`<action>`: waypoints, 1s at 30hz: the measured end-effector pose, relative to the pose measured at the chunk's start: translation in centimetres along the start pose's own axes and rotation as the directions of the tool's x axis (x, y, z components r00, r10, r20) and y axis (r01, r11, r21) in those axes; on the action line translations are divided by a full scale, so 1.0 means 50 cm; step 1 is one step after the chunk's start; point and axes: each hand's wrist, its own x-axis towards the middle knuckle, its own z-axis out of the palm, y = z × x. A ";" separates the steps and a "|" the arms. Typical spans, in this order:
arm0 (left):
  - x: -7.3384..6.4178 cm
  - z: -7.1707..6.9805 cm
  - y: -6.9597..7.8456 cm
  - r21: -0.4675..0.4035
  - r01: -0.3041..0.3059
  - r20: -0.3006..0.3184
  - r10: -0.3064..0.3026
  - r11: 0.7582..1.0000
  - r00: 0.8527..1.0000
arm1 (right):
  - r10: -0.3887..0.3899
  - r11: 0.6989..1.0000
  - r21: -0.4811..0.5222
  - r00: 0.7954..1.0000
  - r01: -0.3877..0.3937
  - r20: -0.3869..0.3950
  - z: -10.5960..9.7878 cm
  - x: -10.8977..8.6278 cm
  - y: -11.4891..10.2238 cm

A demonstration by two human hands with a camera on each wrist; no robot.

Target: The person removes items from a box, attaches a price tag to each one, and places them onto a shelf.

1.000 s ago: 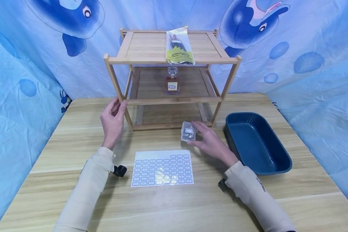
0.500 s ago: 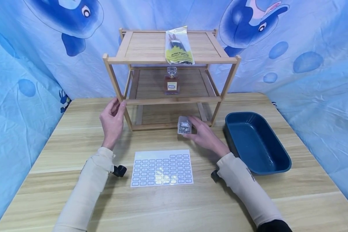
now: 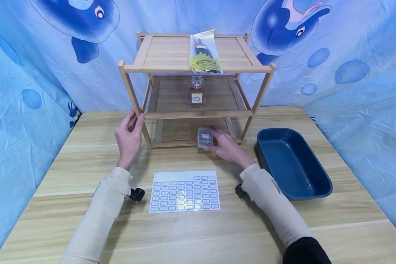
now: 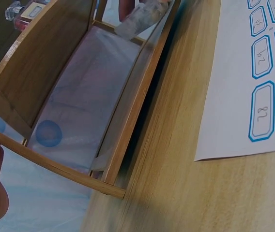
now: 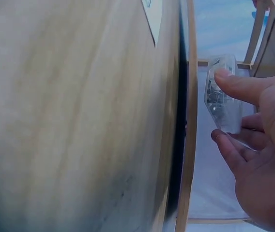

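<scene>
My right hand (image 3: 229,147) holds a small clear plastic box (image 3: 205,138) with a label on its lid and small shiny metal-looking pieces inside. The box is at the front edge of the bottom shelf of a wooden rack (image 3: 198,114). In the right wrist view, the thumb lies on one side of the plastic box (image 5: 223,99) and fingers on the other. My left hand (image 3: 128,137) grips the rack's left front post at middle-shelf height, thumb in front; its other fingers are partly hidden. A labelled perfume bottle (image 3: 196,93) stands on the middle shelf.
A packet of artist brushes (image 3: 206,55) lies on the top shelf, overhanging the front edge. A sheet of numbered labels (image 3: 184,192) lies on the table in front. The dark blue plastic tub (image 3: 293,165) sits to the right, near my right forearm.
My right hand has carried the plastic box forward and slightly left, from in front of the rack to the bottom shelf's edge. The left hand stays on the post.
</scene>
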 end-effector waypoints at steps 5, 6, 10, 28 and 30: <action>-0.001 -0.001 0.001 0.000 0.000 -0.001 0.000 1.000 1.000 | 0.017 1.000 -0.011 1.000 -0.017 0.026 -0.001 0.018 0.003; -0.001 -0.001 0.001 0.002 0.001 -0.002 -0.001 1.000 1.000 | 0.016 1.000 -0.011 0.999 -0.016 0.031 -0.001 0.022 0.003; -0.001 -0.001 0.001 0.005 0.006 -0.005 -0.006 1.000 1.000 | 0.012 1.000 -0.015 0.999 -0.012 0.039 0.001 0.038 0.004; -0.017 0.004 0.065 0.029 0.017 -0.005 -0.017 0.999 1.000 | 0.081 0.992 -0.108 0.989 -0.067 0.123 -0.002 0.096 0.004; -0.019 0.004 0.069 0.027 0.006 -0.007 -0.006 1.000 1.000 | 0.082 0.991 -0.116 0.987 -0.066 0.140 -0.004 0.100 0.002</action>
